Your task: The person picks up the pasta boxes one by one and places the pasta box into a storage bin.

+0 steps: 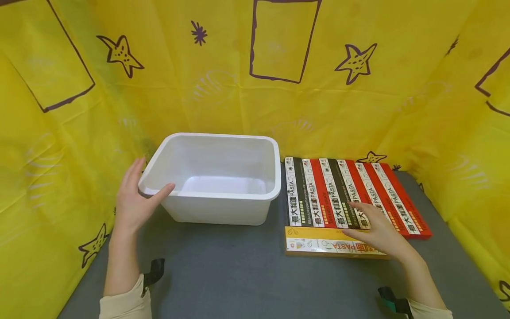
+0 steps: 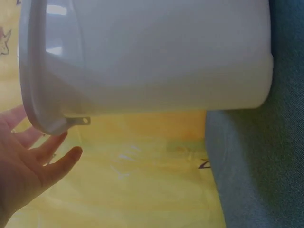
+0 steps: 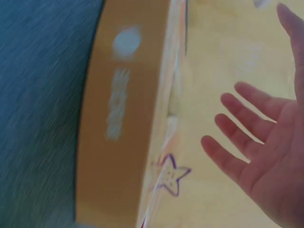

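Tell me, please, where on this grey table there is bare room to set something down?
The grey table is bare in front, between the white tub and the near edge. A narrow strip runs between tub and pasta boxes. The right is crowded: boxes side by side, the right hand over them.

Your hands at the tub and the pasta boxes
Your left hand (image 1: 133,201) touches the white tub (image 1: 223,208) rim by the thumb; your right hand's (image 1: 378,230) straight fingers hover above the yellow pasta box (image 1: 314,244), red and black boxes (image 1: 318,190) beyond the fingertips
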A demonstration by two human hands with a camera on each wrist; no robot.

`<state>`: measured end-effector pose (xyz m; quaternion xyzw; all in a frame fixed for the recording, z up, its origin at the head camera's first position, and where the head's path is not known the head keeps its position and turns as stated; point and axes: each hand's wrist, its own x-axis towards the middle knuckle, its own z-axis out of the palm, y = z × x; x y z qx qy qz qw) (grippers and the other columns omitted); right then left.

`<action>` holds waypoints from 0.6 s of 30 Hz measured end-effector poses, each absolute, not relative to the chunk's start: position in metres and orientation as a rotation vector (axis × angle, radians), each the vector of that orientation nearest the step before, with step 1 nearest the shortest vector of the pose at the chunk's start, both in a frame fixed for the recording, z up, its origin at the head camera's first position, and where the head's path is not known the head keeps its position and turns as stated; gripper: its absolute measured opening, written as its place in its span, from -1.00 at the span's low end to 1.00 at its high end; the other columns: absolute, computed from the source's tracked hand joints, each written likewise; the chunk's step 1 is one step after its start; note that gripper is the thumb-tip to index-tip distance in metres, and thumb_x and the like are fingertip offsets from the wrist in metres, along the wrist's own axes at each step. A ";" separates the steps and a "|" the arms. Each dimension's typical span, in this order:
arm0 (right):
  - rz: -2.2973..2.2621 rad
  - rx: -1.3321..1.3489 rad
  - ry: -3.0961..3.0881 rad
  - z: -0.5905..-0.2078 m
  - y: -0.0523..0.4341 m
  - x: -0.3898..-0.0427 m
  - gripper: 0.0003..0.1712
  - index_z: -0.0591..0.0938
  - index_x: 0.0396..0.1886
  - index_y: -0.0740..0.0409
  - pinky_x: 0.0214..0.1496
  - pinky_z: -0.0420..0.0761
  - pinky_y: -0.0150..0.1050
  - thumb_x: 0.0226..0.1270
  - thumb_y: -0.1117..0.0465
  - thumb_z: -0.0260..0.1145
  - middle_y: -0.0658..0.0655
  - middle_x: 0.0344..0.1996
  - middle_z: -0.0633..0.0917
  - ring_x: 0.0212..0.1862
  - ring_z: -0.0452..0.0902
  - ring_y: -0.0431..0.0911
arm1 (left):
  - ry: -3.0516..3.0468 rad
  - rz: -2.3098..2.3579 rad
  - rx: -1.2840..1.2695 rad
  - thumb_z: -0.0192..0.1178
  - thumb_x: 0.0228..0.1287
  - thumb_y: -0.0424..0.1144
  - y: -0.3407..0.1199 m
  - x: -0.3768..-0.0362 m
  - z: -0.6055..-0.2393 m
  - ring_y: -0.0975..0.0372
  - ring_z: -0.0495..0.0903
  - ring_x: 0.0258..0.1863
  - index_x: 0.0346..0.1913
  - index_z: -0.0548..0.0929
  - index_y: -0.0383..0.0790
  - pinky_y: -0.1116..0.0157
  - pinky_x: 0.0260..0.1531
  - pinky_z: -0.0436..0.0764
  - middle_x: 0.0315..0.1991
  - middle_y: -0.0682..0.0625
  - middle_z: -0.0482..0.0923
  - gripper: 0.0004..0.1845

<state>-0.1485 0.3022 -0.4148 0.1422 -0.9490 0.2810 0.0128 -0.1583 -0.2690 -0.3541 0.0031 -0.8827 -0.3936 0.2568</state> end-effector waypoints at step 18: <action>0.735 0.519 -2.941 -0.434 0.352 -0.127 -0.02 0.45 0.18 0.35 0.05 0.20 0.29 -0.18 -0.08 0.63 0.40 0.08 0.51 0.12 0.25 0.36 | -2.530 -1.016 -0.026 0.39 0.11 0.03 -0.273 -0.163 -0.372 -0.15 0.00 0.46 0.51 0.17 -0.18 -0.34 0.27 -0.02 0.52 -0.18 0.03 -0.04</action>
